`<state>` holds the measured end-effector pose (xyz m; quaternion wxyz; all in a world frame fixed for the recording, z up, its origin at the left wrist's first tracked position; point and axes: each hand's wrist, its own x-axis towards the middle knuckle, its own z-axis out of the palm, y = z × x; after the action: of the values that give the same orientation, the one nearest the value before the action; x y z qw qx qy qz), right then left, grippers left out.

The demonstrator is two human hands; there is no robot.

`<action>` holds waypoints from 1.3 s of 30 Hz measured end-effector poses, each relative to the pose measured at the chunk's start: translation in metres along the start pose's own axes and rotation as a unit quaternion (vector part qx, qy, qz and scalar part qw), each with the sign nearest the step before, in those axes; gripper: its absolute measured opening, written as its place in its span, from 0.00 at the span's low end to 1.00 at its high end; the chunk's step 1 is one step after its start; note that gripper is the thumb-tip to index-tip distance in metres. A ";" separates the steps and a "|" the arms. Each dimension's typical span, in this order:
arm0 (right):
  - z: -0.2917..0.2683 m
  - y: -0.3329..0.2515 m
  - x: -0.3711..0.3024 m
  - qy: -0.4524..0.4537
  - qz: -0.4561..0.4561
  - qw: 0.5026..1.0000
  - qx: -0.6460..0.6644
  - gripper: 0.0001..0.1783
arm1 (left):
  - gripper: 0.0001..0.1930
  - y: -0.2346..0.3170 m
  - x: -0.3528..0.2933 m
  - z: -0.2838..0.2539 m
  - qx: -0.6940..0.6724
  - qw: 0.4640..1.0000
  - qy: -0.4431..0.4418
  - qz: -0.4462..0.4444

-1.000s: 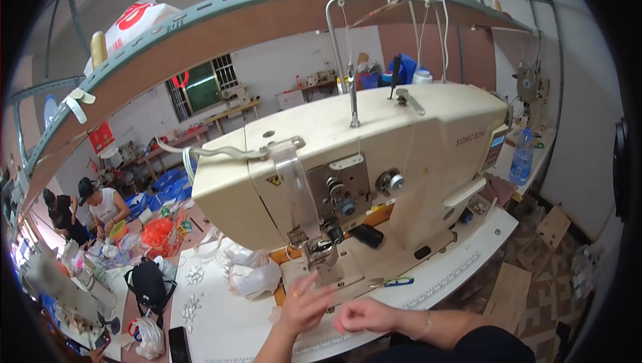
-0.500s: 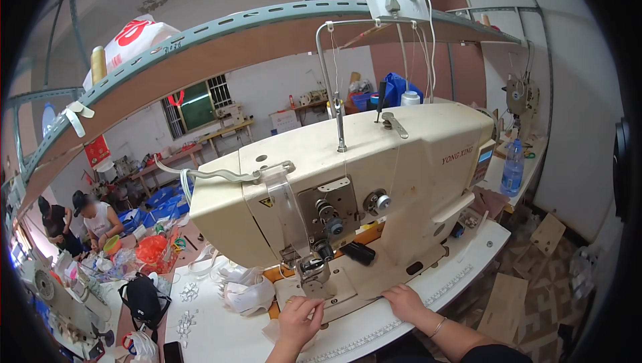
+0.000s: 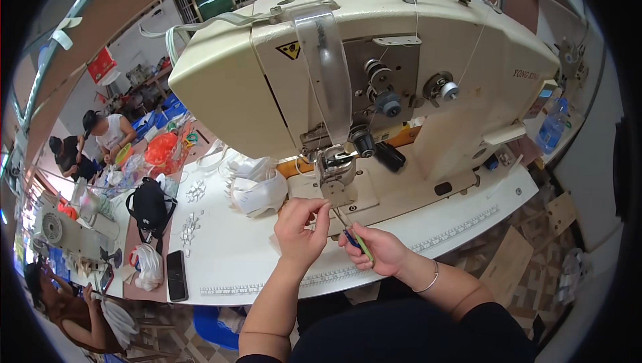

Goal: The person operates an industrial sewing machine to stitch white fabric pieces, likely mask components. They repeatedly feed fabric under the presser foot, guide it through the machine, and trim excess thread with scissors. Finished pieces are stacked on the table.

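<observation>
My right hand (image 3: 380, 251) is closed round small thread snips (image 3: 361, 243) with green and blue handles. Their narrow metal blades point up and left, toward the fingertips of my left hand (image 3: 302, 228). That hand is pinched, thumb against forefinger, just in front of the clamp foot (image 3: 336, 174) of a large cream sewing machine (image 3: 414, 95). Whatever lies between those fingers is too small to make out. Both hands are over the near edge of the metal bed plate (image 3: 381, 196).
White cup-shaped fabric pieces (image 3: 257, 189) lie left of the machine, with small white pieces (image 3: 190, 226) scattered beyond. A black phone (image 3: 177, 276) rests near the front edge. A black bag (image 3: 151, 206) sits farther left. Co-workers (image 3: 110, 137) are at far left.
My right hand, flat on the bed's edge before, has come left beside my left hand and now holds the snips. The view has tipped down and closer to the machine.
</observation>
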<state>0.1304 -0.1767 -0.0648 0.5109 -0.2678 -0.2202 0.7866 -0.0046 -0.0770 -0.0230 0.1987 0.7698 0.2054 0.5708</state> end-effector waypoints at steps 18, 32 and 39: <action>-0.012 -0.016 0.015 0.064 -0.113 0.990 0.053 0.21 | 0.04 -0.029 0.037 0.017 0.088 0.995 0.037 0.032; -0.033 -0.011 -0.001 0.161 -0.094 0.978 0.097 0.22 | 0.08 -0.060 0.041 0.035 -0.012 0.994 0.081 0.070; -0.030 -0.012 0.002 0.177 -0.097 0.974 0.104 0.23 | 0.08 -0.060 0.042 0.035 -0.007 0.995 0.069 0.071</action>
<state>0.1575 -0.1675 -0.0807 0.6410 -0.3253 -0.0684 0.6918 0.0349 -0.0061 -0.0311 0.1486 0.7397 0.1590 0.6367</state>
